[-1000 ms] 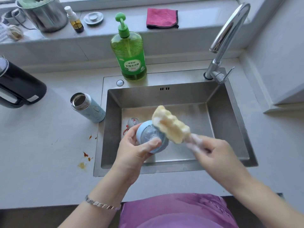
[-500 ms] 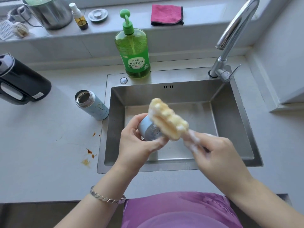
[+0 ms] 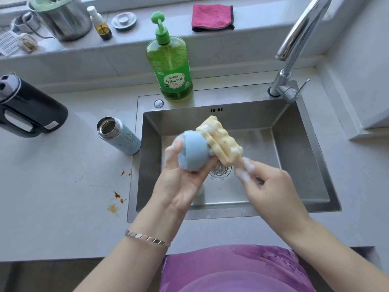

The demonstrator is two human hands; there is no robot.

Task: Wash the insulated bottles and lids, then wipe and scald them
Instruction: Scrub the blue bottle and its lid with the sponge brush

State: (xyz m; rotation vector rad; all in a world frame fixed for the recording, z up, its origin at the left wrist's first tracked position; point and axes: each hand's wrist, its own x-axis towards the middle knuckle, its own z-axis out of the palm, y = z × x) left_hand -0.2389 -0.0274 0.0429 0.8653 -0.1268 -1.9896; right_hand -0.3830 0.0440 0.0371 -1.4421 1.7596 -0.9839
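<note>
Over the steel sink (image 3: 303,148), my left hand (image 3: 179,184) grips a light blue bottle lid (image 3: 192,152), its smooth outer side facing me. My right hand (image 3: 271,186), foamy at the fingers, holds the handle end of a yellow sponge brush (image 3: 221,140), whose soapy head presses against the lid's right side. A light blue insulated bottle (image 3: 120,135) stands open on the counter just left of the sink. Another small object lies in the sink, mostly hidden under my left hand.
A green dish soap pump bottle (image 3: 170,66) stands behind the sink, the faucet (image 3: 294,47) at the back right. A black kettle (image 3: 29,110) sits at far left. The ledge holds a pink cloth (image 3: 212,16), a steel pot (image 3: 63,20), a small spray bottle (image 3: 101,24). Brown stains (image 3: 116,199) mark the counter.
My left hand has turned the lid over, from its ribbed inside facing me to its smooth outside. The sponge has shifted from the lid's front to its right side.
</note>
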